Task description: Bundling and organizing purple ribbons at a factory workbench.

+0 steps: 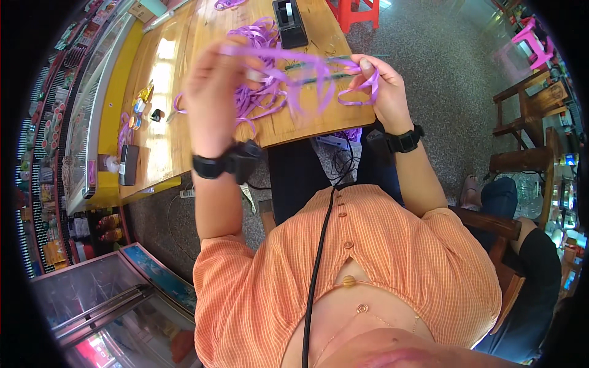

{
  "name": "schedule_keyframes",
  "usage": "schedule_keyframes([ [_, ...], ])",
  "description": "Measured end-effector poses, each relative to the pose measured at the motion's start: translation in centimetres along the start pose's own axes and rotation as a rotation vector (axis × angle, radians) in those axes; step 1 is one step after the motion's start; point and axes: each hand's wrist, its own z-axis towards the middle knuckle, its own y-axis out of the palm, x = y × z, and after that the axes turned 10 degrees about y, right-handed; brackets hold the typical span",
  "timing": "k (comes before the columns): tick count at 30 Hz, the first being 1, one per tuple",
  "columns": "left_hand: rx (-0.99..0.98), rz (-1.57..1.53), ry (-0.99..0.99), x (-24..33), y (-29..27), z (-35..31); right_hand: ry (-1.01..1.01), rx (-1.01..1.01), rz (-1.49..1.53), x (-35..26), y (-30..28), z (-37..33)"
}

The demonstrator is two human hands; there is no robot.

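Note:
A purple ribbon (pixel 285 55) stretches between my two hands above the wooden table, with blurred loops hanging from it. My left hand (pixel 215 92), smeared by motion, has its fingers closed on the ribbon's left part. At the table's right edge, my right hand (pixel 386 92) pinches the ribbon between thumb and fingers, and a loop of it hangs below. Thin dark green strands (pixel 325 78) run from the right fingertips toward the left; their exact kind is unclear. Under the hands lies a tangled pile of purple ribbon (pixel 254 34).
A black tape dispenser (pixel 290 24) stands at the far side of the wooden table (pixel 165 132). Small items and a dark box (pixel 128 164) lie on the left. A red stool (pixel 359 13) stands beyond the table. Someone sits to the right beside wooden chairs (pixel 521 162).

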Motion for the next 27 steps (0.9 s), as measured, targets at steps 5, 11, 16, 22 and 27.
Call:
schedule_keyframes([
  [5, 0.097, 0.145, 0.094, 0.6, -4.9, 5.3, 0.013, -0.041, 0.006, -1.0, 0.3, -0.6],
  [11, -0.213, 0.623, -0.075, -1.3, -3.1, 5.6, -0.040, -0.130, -0.118, -1.3, 1.3, -0.8],
  [16, -0.287, 0.488, -0.032, 0.2, 0.6, 4.9, 0.046, -0.152, -0.136, -1.6, 2.3, -0.8],
  [22, -0.211, -0.042, 0.089, 3.6, -0.8, 8.8, -0.174, -0.029, -0.386, -0.5, 1.0, 0.9],
  [27, 0.167, 0.131, 0.381, 4.7, -2.9, 10.6, -0.099, -0.027, -0.205, -1.2, 0.7, 0.9],
])
